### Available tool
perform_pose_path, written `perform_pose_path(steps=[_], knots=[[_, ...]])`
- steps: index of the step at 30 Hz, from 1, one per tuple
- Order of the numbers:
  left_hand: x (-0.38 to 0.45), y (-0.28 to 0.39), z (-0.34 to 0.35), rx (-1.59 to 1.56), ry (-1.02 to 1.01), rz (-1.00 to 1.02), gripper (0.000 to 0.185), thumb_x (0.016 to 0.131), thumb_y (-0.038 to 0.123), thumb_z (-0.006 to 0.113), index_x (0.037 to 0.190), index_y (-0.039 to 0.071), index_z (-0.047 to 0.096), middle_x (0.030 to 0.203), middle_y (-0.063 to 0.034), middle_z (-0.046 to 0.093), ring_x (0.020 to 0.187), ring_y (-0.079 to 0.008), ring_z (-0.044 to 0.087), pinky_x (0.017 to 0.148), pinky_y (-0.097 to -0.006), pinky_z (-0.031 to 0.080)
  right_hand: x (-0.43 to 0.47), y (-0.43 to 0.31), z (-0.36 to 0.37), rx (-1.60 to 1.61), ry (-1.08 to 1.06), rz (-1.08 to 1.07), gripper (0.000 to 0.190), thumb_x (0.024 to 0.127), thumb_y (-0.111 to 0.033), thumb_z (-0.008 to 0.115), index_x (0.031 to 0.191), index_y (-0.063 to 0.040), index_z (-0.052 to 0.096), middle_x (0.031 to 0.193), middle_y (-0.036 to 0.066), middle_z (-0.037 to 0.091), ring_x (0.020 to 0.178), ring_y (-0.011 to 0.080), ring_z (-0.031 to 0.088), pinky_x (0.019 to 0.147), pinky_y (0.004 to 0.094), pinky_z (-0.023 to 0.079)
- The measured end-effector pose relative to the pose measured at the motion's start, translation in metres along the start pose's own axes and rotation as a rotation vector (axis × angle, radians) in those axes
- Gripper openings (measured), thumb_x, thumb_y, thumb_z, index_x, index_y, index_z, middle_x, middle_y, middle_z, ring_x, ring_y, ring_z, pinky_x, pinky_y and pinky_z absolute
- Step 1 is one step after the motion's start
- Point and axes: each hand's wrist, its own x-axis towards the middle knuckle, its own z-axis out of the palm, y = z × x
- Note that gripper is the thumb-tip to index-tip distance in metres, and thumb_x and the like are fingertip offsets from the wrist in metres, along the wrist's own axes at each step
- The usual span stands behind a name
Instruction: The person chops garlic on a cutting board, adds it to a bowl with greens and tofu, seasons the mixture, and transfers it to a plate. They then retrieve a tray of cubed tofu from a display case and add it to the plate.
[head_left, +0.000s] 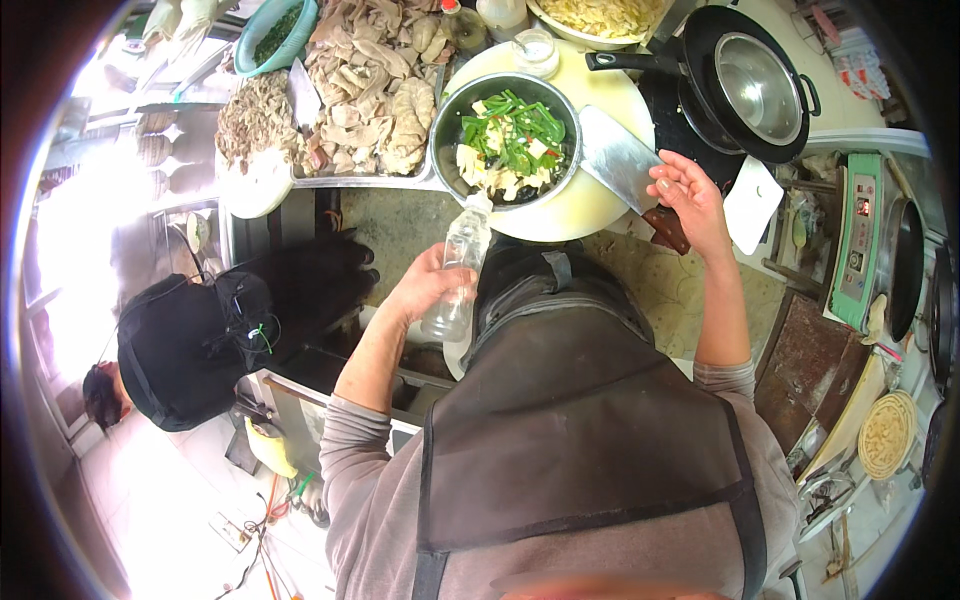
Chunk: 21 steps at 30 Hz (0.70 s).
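Note:
My left hand (431, 285) grips a clear plastic bottle (455, 251) around its lower part. Its narrow top tilts to the near rim of a metal bowl (442, 105). Chopped green vegetables (517, 124) with pale chunks and dark pieces lie inside the bowl. The bowl sits on a round, pale yellow cutting board (622, 82). My right hand (686, 196) hovers with nothing in it, its fingers loosely bent and apart. Beside that hand lies a cleaver (619, 156) with a broad metal blade and a brown handle, its blade by the bowl's right side.
A metal tray of sliced tripe-like meat (367, 90) stands left of the board. Behind the bowl is a small glass jar (535, 52). A black wok (697, 45) with a glass-centred lid rests at right. Another person (191, 345) in dark clothing is at left.

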Motion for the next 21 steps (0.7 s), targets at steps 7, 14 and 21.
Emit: perform_pose_path(steps=[7,14,21], knots=[[0.014,0.005,-0.043,0.251,-0.035,0.049,0.058,0.079,0.011,0.081,0.127,-0.001,0.051,0.107,-0.0069,0.065,0.089,-0.0145,0.065,0.082,-0.0307,0.054,0.027,-0.01,0.027,-0.026,0.042,0.037,0.046,0.102,-0.018,0.065,0.143,-0.002,0.052,0.12,0.008,0.067,0.099,0.0134,0.067,0.085,0.0257,0.05],[0.036,0.046,-0.113,0.429,-0.102,0.291,0.078,0.074,0.012,0.084,0.141,-0.001,0.047,0.13,-0.0103,0.06,0.121,-0.0192,0.055,0.108,-0.0349,0.042,0.059,-0.021,0.058,-0.03,0.161,0.038,0.045,0.101,-0.012,0.065,0.143,-0.002,0.053,0.118,0.007,0.068,0.097,0.0135,0.067,0.084,0.0262,0.05],[0.107,0.203,-0.158,0.295,0.145,0.756,0.072,0.071,0.018,0.082,0.134,0.001,0.052,0.116,-0.0111,0.063,0.112,-0.0228,0.06,0.103,-0.0398,0.046,0.073,-0.009,0.087,-0.095,0.302,0.12,0.046,0.099,-0.009,0.065,0.142,0.001,0.052,0.117,0.007,0.065,0.091,0.01,0.064,0.084,0.0245,0.051]])
